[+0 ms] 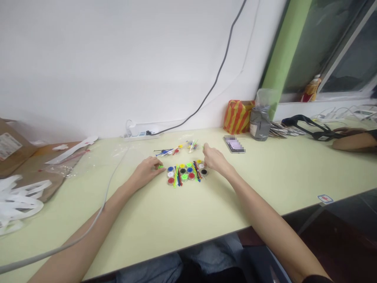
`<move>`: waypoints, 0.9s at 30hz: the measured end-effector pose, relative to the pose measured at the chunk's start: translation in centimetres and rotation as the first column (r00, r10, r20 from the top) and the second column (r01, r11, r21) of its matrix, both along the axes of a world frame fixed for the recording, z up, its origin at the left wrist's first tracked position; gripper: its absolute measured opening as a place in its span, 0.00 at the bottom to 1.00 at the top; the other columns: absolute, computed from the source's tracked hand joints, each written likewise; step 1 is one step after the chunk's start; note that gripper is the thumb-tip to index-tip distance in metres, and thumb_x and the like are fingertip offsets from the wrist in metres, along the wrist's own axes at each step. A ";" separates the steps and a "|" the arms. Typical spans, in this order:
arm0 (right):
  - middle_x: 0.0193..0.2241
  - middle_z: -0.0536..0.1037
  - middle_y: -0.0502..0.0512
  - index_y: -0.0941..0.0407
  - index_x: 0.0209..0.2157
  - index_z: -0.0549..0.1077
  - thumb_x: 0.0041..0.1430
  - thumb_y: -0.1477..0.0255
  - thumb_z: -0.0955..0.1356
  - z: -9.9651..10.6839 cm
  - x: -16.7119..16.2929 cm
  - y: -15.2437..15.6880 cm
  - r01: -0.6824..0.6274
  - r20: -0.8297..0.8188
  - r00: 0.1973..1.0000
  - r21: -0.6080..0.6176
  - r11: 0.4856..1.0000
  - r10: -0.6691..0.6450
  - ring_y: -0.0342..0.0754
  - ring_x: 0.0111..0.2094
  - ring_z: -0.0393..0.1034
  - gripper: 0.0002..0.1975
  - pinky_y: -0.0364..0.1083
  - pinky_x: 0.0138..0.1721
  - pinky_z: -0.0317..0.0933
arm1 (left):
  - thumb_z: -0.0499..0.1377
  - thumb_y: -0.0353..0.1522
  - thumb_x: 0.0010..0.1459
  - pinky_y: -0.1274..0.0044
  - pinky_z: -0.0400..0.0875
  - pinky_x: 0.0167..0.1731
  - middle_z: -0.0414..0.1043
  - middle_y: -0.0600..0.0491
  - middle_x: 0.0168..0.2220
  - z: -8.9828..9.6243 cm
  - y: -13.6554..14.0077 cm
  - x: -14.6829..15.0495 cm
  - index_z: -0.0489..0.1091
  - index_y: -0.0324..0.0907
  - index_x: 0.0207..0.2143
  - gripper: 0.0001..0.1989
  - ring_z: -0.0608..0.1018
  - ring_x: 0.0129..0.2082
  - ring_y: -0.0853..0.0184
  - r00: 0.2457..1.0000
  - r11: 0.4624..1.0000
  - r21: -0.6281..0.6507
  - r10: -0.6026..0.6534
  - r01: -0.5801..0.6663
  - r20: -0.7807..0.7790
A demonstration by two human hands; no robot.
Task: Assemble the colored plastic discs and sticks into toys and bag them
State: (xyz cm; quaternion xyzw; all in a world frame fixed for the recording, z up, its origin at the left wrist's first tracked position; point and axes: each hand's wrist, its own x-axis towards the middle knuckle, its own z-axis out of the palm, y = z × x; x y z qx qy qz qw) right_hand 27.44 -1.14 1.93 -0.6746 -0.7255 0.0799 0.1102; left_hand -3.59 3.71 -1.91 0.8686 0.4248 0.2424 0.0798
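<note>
My left hand (146, 171) rests on the table with its fingertips closed on a small bright green round piece (160, 167). It sits just left of a cluster of round coloured discs: a blue one (170, 169), a red one (171, 181), a green one (184, 177) and several others. Thin coloured sticks (176, 177) lie in bundles between the discs. My right hand (214, 159) is pinched closed at the cluster's right side, near a black disc (204, 172); a speck of green shows at its fingertips, too small to name. Behind lie more loose coloured sticks (167, 151).
A phone (235, 144), a striped bag (236, 116) and a grey container (259, 124) stand right of centre. Cardboard (55, 165) and white straps (20, 202) lie left. A grey cable (97, 222) crosses above my left forearm. Another person's arm (355, 140) rests far right.
</note>
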 end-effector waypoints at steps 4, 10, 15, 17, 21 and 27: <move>0.38 0.78 0.64 0.58 0.46 0.60 0.59 0.81 0.60 0.0 0.0 0.0 -0.012 -0.037 0.999 -0.025 1.000 0.011 0.53 0.35 0.72 0.13 0.44 0.29 0.50 | 0.57 0.47 0.59 0.71 0.66 0.38 0.71 0.52 0.30 0.2 -0.2 0.1 0.73 0.44 0.34 0.16 0.72 0.34 0.62 1.000 1.000 -0.006 0.006 -0.006 -0.007; 0.41 0.77 0.67 0.59 0.48 0.60 0.60 0.81 0.60 -0.3 0.1 0.3 0.048 -0.050 0.998 0.012 0.999 -0.048 0.55 0.40 0.73 0.14 0.45 0.31 0.52 | 0.57 0.46 0.58 0.70 0.66 0.38 0.71 0.51 0.30 0.3 -0.3 0.2 0.73 0.44 0.34 0.16 0.72 0.34 0.62 1.000 1.000 -0.022 0.016 -0.016 -0.006; 0.42 0.77 0.66 0.59 0.49 0.60 0.61 0.80 0.58 -0.6 0.0 0.5 0.090 -0.090 0.992 0.042 0.995 -0.086 0.54 0.39 0.72 0.14 0.44 0.32 0.52 | 0.57 0.46 0.59 0.71 0.67 0.38 0.70 0.52 0.30 0.2 -0.3 0.1 0.74 0.44 0.35 0.15 0.72 0.34 0.62 1.000 1.000 -0.022 0.012 -0.013 -0.008; 0.42 0.77 0.66 0.58 0.48 0.60 0.61 0.81 0.58 -0.6 -0.1 0.5 0.076 -0.132 0.989 0.043 0.996 -0.069 0.52 0.36 0.72 0.14 0.44 0.31 0.52 | 0.57 0.45 0.59 0.71 0.66 0.38 0.71 0.52 0.30 0.2 -0.3 0.1 0.74 0.45 0.36 0.14 0.72 0.34 0.62 1.000 1.000 -0.020 0.012 -0.012 -0.004; 0.40 0.78 0.64 0.57 0.47 0.60 0.63 0.79 0.58 -0.6 -0.2 0.5 0.042 -0.190 0.981 0.049 0.998 -0.031 0.52 0.36 0.72 0.12 0.44 0.33 0.54 | 0.56 0.43 0.60 0.71 0.66 0.37 0.71 0.52 0.30 0.3 -0.5 0.2 0.74 0.44 0.36 0.13 0.72 0.34 0.62 1.000 1.000 -0.011 0.003 -0.004 -0.026; 0.38 0.78 0.62 0.56 0.45 0.61 0.62 0.77 0.59 -0.8 0.0 0.6 0.027 -0.217 0.976 0.035 0.999 -0.019 0.52 0.35 0.72 0.09 0.43 0.33 0.54 | 0.58 0.42 0.57 0.72 0.67 0.36 0.70 0.54 0.30 0.2 -0.6 0.3 0.72 0.45 0.43 0.14 0.74 0.33 0.63 0.997 0.997 -0.020 0.080 -0.080 -0.004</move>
